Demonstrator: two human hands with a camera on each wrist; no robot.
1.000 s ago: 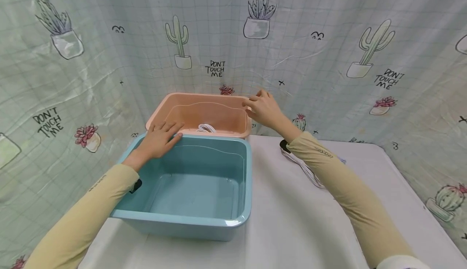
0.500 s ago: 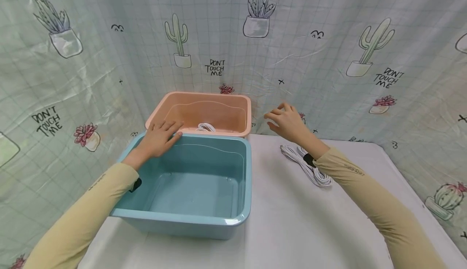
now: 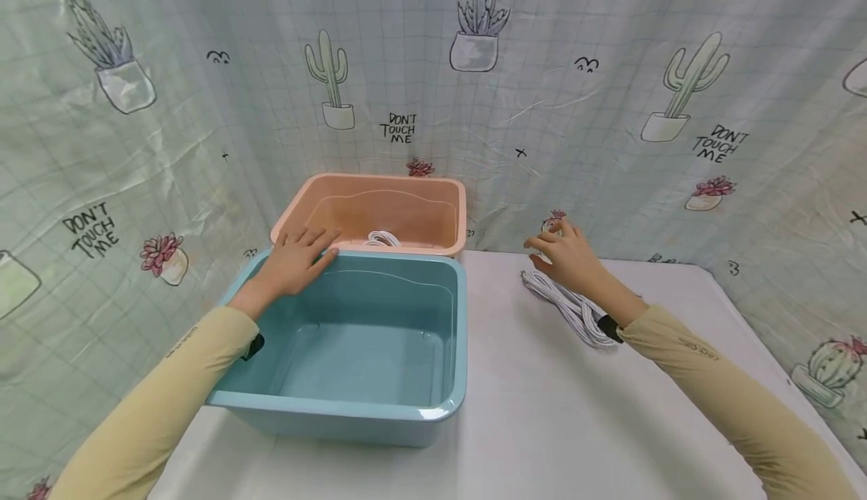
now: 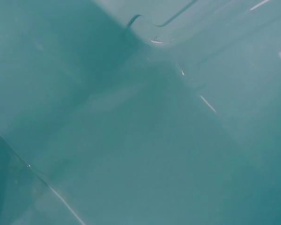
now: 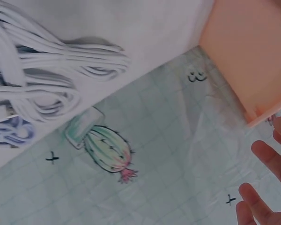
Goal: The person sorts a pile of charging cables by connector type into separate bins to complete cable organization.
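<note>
My left hand (image 3: 293, 263) lies over the far left rim of a blue plastic tub (image 3: 359, 364), fingers extended. In the left wrist view, only the smooth inside of the tub (image 4: 154, 140) shows. My right hand (image 3: 567, 259) hovers over the right side of the table with its fingers loosely bent, holding nothing. Below it lies a bundle of white cables (image 3: 576, 315), partly covered by the hand and wrist. The right wrist view shows the looped white cables (image 5: 51, 61) closer up and the fingertips (image 5: 267, 154) spread apart.
Behind the blue tub stands an orange tub (image 3: 406, 214) with a coiled white cord (image 3: 382, 238) inside. In the right wrist view, a small blue cable (image 5: 11, 131) lies beside the white bundle. A printed curtain (image 3: 420, 48) hangs behind the white table (image 3: 515, 425).
My right hand has moved from the orange tub's right corner rightward and down over the white cables, uncovering more of them. The left hand has stayed in place on the blue tub.
</note>
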